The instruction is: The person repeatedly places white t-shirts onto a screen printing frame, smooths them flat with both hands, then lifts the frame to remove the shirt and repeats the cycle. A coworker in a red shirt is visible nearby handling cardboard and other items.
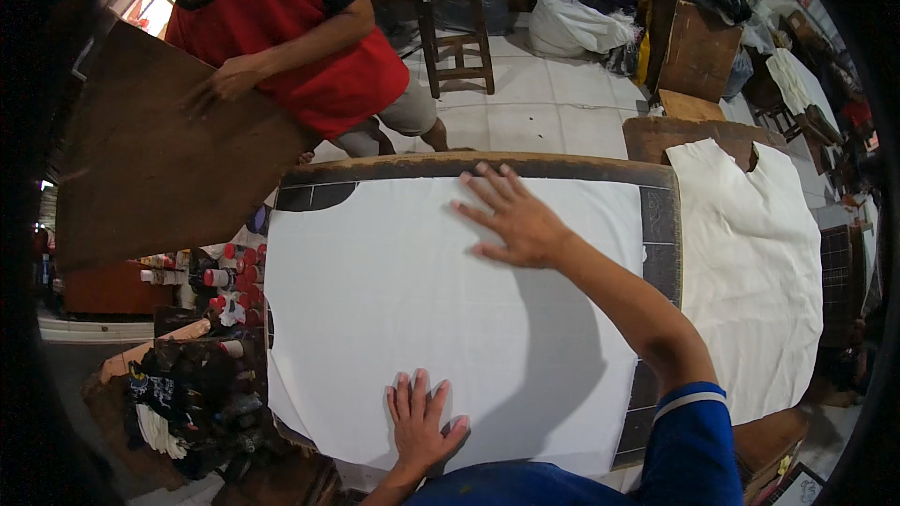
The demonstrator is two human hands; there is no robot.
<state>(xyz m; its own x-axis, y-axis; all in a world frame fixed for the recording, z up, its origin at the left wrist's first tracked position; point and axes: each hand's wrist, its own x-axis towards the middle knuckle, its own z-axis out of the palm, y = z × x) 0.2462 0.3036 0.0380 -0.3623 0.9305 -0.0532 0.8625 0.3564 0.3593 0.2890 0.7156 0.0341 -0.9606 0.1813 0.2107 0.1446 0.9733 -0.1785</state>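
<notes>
A white cut piece of fabric (422, 309), with curved cut-outs at its left side, lies spread over a dark board (660, 253) marked with light lines. My right hand (516, 223) rests on the cloth near its far edge, fingers spread, its arm reaching across from the right. Close to the near edge, my left hand (421, 424) lies flat on the same cloth with fingers apart. Neither hand grips anything. The fabric looks mostly smooth, with a shadow from my right arm falling on it.
At the far left, a person in a red shirt (300, 47) holds a large brown board (169, 150). Another off-white fabric piece (750, 290) lies on a board to the right. Several red-capped bottles (246, 267) stand at the left; a wooden stool (457, 37) stands beyond.
</notes>
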